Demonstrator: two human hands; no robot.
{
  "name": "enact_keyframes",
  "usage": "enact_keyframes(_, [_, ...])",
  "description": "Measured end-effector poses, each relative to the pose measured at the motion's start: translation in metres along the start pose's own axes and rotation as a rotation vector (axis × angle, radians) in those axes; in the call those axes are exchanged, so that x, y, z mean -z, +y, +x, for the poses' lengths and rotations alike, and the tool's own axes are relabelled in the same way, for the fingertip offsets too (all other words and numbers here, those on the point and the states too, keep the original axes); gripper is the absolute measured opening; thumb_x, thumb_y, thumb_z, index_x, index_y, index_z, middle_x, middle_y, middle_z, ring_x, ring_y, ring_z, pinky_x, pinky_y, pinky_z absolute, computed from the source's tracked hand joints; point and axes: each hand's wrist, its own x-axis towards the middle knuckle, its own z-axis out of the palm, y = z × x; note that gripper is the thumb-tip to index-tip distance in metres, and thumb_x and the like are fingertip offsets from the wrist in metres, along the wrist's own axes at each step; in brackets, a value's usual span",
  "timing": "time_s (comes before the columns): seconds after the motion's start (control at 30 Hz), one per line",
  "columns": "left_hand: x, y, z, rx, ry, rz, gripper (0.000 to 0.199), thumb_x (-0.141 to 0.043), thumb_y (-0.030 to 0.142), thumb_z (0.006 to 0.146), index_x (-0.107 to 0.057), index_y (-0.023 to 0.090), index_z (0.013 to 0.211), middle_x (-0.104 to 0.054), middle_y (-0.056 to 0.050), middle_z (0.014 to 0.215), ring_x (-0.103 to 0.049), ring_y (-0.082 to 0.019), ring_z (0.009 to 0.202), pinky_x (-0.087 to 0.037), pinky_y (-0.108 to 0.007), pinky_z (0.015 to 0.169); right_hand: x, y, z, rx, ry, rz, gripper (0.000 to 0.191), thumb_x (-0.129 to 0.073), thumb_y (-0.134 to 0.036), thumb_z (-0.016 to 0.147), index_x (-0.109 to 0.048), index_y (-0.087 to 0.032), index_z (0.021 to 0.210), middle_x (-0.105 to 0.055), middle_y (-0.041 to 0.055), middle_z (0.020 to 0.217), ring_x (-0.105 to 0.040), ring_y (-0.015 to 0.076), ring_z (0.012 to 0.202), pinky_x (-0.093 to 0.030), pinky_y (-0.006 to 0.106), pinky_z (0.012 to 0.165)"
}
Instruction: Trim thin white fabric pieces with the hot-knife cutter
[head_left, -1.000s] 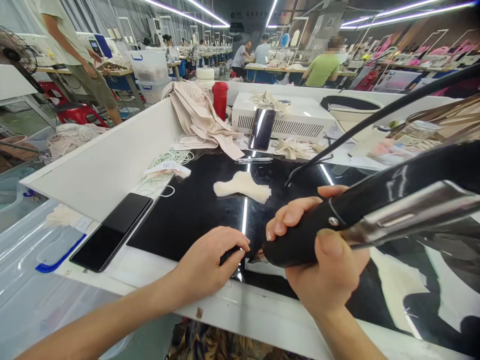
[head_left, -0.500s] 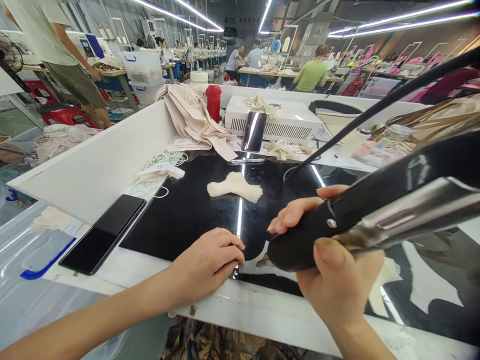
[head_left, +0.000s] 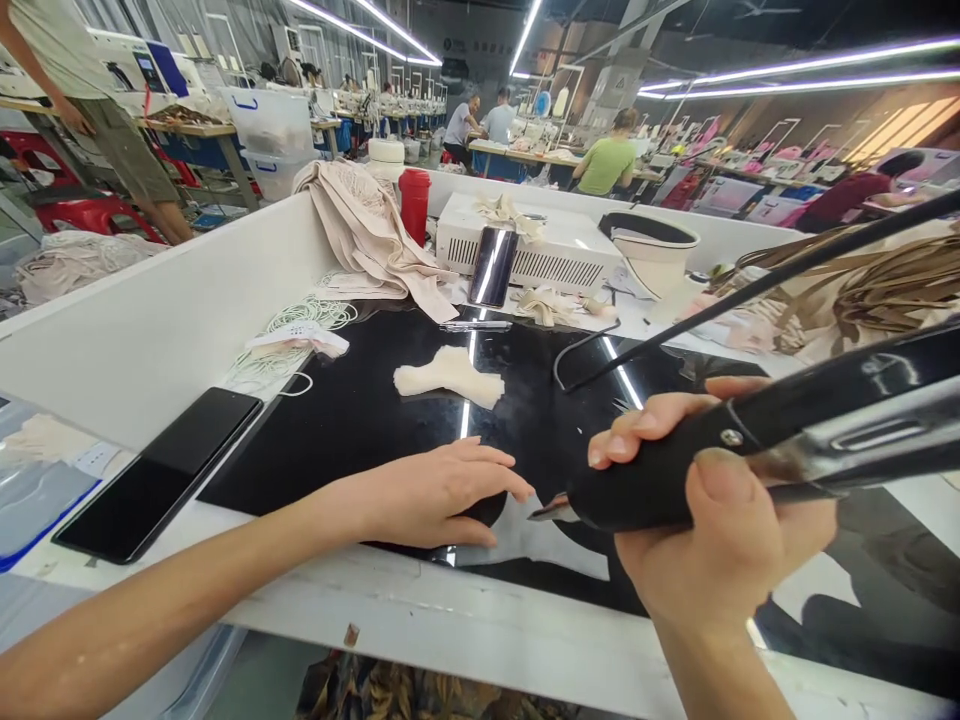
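My right hand (head_left: 720, 500) is wrapped round the black handle of a tool (head_left: 652, 480) with a metal lever along it. From the tool's front end a small pointed metal tip (head_left: 553, 509) sticks out to the left. My left hand (head_left: 442, 490) rests low over the shiny black mat (head_left: 337, 440), fingers apart, fingertips near that tip. Beneath the tip and my left fingers lies a thin whitish sheet (head_left: 551, 545). A cream fluffy piece (head_left: 448, 376) lies on the mat beyond my left hand.
A black phone (head_left: 161, 470) lies at left, beside green cord (head_left: 262, 355). Behind stand folded beige fabric (head_left: 375, 235), a red cup (head_left: 414, 205), an upright phone (head_left: 493, 267) and a white vented box (head_left: 562, 245). A black cable (head_left: 750, 285) crosses at right. People work farther off.
My left hand has moved right and spread its fingers beside the tool's tip. My right hand and the tool sit farther right, and the whole view has shifted a little.
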Motion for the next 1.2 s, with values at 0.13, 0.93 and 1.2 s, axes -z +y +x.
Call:
enact_keyframes(0.13, [-0.004, 0.001, -0.003, 0.039, -0.051, -0.031, 0.059, -0.082, 0.025, 0.090, -0.056, 0.028, 0.144, -0.069, -0.010, 0.141, -0.053, -0.030, 0.147, -0.029, -0.064, 0.127, -0.003, 0.004, -0.001, 0.002, -0.019, -0.004, 0.036, -0.082, -0.029, 0.076, -0.065, -0.027, 0.107, -0.065, -0.0048, 0.076, -0.060, 0.0161, 0.057, -0.051, 0.033, 0.053])
enact_keyframes(0.93, [-0.008, -0.001, -0.001, 0.078, -0.101, -0.064, 0.067, -0.085, 0.047, 0.085, -0.055, 0.023, 0.141, -0.067, -0.012, 0.142, -0.052, -0.034, 0.147, -0.013, -0.064, 0.131, -0.008, 0.009, -0.010, -0.007, -0.043, 0.086, 0.035, -0.084, -0.032, 0.076, -0.066, -0.024, 0.105, -0.066, -0.0049, 0.074, -0.060, 0.0150, 0.055, -0.052, 0.030, 0.048])
enact_keyframes(1.2, [-0.010, -0.001, -0.002, 0.076, -0.081, -0.048, 0.068, -0.085, 0.047, 0.085, -0.057, 0.027, 0.143, -0.061, -0.011, 0.151, -0.048, -0.033, 0.150, -0.012, -0.062, 0.132, -0.011, 0.008, -0.019, -0.025, -0.085, 0.136, 0.036, -0.086, -0.030, 0.078, -0.067, -0.023, 0.108, -0.069, -0.0034, 0.076, -0.063, 0.0148, 0.058, -0.054, 0.030, 0.051])
